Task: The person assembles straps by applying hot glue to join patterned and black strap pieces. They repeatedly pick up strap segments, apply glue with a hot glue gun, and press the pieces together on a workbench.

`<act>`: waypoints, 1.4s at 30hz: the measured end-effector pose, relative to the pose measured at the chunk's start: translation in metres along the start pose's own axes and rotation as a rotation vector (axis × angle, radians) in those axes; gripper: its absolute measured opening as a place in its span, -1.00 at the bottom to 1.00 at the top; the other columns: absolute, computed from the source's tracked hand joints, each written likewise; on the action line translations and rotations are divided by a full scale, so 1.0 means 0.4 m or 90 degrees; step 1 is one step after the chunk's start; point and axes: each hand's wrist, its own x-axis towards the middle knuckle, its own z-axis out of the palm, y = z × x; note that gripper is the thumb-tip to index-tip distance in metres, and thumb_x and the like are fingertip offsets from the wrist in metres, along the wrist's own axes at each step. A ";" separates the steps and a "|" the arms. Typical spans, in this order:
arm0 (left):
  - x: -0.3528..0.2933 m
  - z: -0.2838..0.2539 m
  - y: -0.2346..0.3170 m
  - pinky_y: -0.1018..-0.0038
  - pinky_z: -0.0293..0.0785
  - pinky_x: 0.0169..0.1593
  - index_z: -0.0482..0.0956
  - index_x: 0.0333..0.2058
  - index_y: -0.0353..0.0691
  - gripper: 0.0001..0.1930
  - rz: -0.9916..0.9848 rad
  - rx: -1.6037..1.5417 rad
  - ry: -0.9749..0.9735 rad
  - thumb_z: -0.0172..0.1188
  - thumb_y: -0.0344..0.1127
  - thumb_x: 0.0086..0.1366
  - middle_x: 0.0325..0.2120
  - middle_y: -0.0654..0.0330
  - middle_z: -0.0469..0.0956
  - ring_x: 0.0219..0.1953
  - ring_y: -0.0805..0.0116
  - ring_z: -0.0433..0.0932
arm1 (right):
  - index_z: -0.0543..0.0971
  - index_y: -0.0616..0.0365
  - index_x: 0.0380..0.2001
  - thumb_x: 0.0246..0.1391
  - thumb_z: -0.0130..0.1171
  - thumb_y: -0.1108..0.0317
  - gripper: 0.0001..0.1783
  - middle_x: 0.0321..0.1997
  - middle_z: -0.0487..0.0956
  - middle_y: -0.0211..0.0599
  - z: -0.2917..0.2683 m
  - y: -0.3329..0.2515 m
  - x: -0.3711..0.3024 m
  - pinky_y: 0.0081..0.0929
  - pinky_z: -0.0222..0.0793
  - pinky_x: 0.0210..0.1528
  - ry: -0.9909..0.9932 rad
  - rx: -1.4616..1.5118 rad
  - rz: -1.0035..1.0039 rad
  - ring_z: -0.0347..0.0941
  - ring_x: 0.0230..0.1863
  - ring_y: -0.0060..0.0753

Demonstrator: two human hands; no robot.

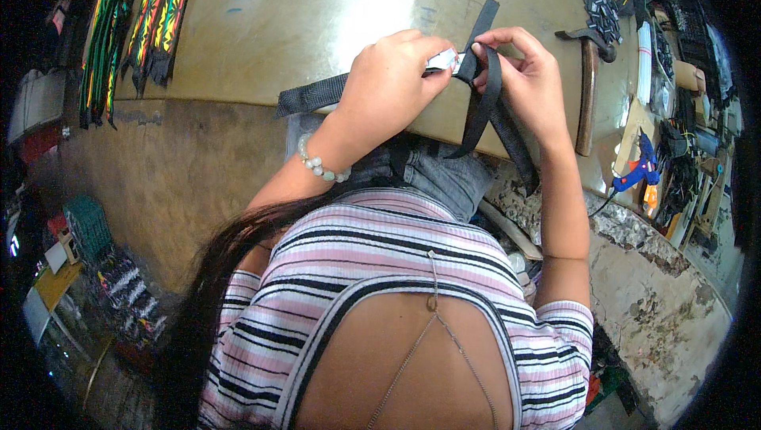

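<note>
Over the near edge of the table, my left hand (pixel 392 77) is closed around a flat black webbing strap (pixel 309 95), whose wide end sticks out to the left. A small white and silvery piece (pixel 442 60) shows at its thumb; whether it is a buckle or a label I cannot make out. My right hand (pixel 527 77) pinches a narrower black strap (pixel 493 77) between thumb and fingertips, bent into a loop beside that piece. One strap end (pixel 485 16) points up and away, while other lengths (pixel 511 145) hang down past the table edge.
A hammer (pixel 587 97) lies right of my right hand, near a pile of small black and silvery pieces (pixel 601 10). Farther right is a blue glue gun (pixel 639 167) with its cord. Colourful patterned straps (pixel 162 22) hang over the table's left side.
</note>
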 end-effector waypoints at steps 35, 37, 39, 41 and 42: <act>0.010 -0.015 0.005 0.49 0.39 -0.42 0.57 -0.08 -0.18 -0.73 -0.081 -0.181 0.062 0.18 -0.47 0.23 -0.59 0.09 0.50 -0.56 0.44 0.44 | 0.43 0.22 -0.35 0.34 0.02 0.11 -0.64 -0.53 0.50 0.17 0.082 -0.090 -0.250 -0.13 0.37 -0.49 0.178 -0.412 0.008 0.47 -0.57 0.20; 0.013 -0.015 0.006 0.46 0.38 -0.48 0.55 -0.08 -0.23 -0.71 -0.046 -0.185 0.084 0.18 -0.50 0.18 -0.62 0.04 0.50 -0.63 0.36 0.45 | 0.44 0.24 -0.32 0.34 0.03 0.12 -0.65 -0.52 0.52 0.16 0.087 -0.076 -0.263 -0.11 0.38 -0.47 0.219 -0.336 0.073 0.47 -0.52 0.28; 0.011 -0.017 0.005 0.52 0.38 -0.40 0.60 -0.10 -0.18 -0.77 -0.101 -0.183 0.051 0.19 -0.44 0.26 -0.58 0.15 0.49 -0.51 0.53 0.42 | 0.43 0.26 -0.27 0.34 0.03 0.13 -0.65 -0.53 0.53 0.13 0.083 -0.071 -0.268 -0.10 0.41 -0.45 0.288 -0.241 0.008 0.50 -0.51 0.26; 0.008 -0.017 0.003 0.52 0.39 -0.38 0.60 -0.12 -0.19 -0.79 -0.110 -0.176 0.035 0.19 -0.44 0.26 -0.57 0.13 0.51 -0.50 0.55 0.43 | 0.41 0.26 -0.26 0.33 0.04 0.14 -0.66 -0.52 0.53 0.17 0.077 -0.077 -0.272 -0.05 0.40 -0.45 0.256 -0.210 0.063 0.50 -0.49 0.29; 0.009 -0.018 0.001 0.48 0.49 -0.28 0.62 -0.11 -0.25 -0.76 -0.088 -0.172 0.030 0.24 -0.37 0.25 -0.45 0.02 0.62 -0.40 0.40 0.59 | 0.39 0.26 -0.26 0.33 0.03 0.13 -0.66 -0.51 0.53 0.20 0.075 -0.080 -0.272 0.01 0.38 -0.45 0.232 -0.284 0.052 0.50 -0.47 0.32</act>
